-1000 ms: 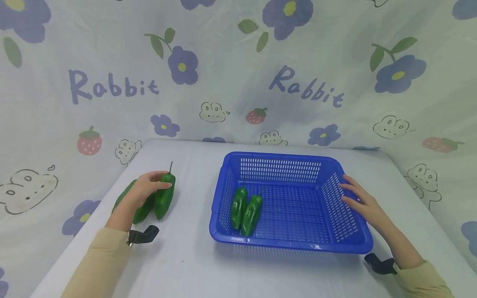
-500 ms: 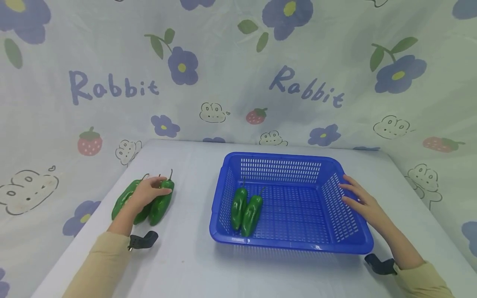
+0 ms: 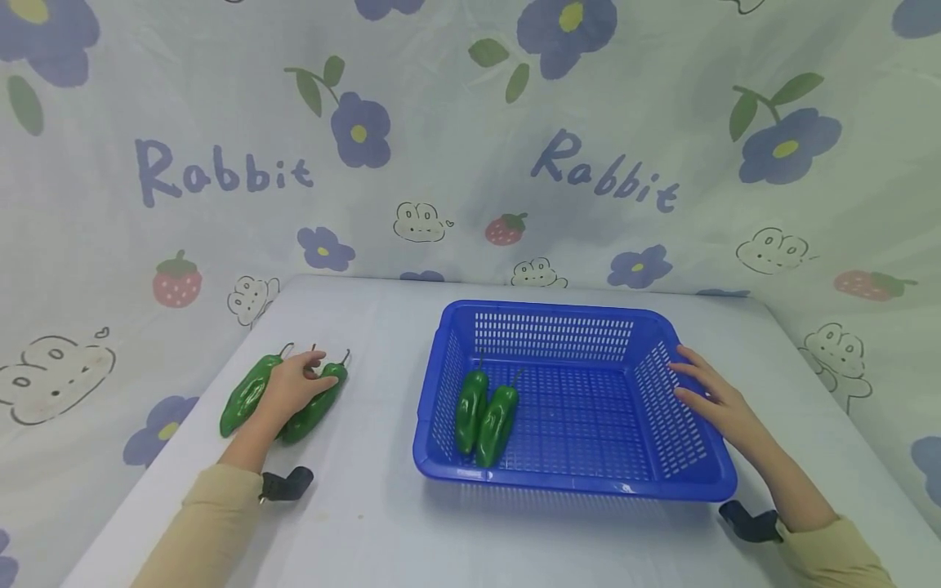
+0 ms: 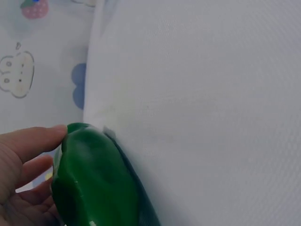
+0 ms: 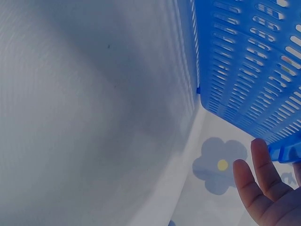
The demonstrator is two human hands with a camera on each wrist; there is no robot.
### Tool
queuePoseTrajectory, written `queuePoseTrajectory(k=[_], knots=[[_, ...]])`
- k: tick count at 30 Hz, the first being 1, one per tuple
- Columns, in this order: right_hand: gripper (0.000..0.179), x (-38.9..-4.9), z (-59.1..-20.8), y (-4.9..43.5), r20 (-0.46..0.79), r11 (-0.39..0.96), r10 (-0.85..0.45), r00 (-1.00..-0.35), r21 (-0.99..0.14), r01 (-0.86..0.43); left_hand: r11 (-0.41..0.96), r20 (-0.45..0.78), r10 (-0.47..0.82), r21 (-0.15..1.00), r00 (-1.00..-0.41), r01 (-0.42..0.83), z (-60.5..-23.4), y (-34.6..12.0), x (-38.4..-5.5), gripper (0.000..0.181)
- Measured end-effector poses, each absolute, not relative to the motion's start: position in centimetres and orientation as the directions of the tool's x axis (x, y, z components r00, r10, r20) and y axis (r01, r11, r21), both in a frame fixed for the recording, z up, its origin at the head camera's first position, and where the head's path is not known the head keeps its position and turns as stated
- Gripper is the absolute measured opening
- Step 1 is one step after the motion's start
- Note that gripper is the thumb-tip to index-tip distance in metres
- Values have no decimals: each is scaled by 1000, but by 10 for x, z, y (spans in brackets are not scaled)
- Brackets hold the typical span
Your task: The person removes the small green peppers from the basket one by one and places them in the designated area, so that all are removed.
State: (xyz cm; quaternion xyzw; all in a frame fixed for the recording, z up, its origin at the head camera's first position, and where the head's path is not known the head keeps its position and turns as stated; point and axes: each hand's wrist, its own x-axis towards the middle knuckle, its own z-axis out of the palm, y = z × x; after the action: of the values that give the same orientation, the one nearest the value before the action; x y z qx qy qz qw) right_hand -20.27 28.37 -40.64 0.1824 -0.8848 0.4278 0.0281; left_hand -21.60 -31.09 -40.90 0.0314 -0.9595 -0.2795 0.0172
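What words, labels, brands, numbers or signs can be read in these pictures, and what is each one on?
"Rabbit": purple lettering on the patterned backdrop, left in the head view.
"Rabbit": slanted lettering on the same backdrop, further right.
No readable text on the blue basket or green peppers.

Beige cloth sleeves (image 3: 198, 523) end behind the left hand (image 3: 292, 385) and right hand (image 3: 724, 400). Bent black wrist attachments (image 3: 290, 484) sit beside the sleeves.
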Motion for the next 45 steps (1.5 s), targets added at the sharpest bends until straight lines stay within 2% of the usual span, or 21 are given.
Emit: queuePoseTrajectory(k=[5, 12, 33, 45], knots=[[41, -203, -406, 284, 205, 566, -296, -933, -749, -344, 844, 11, -89, 531, -996, -70, -410, -311, -215, 55], [41, -201, -404, 282, 211, 561, -297, -931, -751, -349, 801, -27, -137, 586, -990, -127, -406, -313, -211, 56], [42, -203, -404, 282, 200, 562, -294, -935, -754, -338, 740, 6, -112, 668, -994, -80, -375, -300, -204, 59], [41, -202, -404, 282, 205, 552, -291, -935, -762, -339, 668, -2, -53, 744, -999, -37, -351, -287, -209, 65]])
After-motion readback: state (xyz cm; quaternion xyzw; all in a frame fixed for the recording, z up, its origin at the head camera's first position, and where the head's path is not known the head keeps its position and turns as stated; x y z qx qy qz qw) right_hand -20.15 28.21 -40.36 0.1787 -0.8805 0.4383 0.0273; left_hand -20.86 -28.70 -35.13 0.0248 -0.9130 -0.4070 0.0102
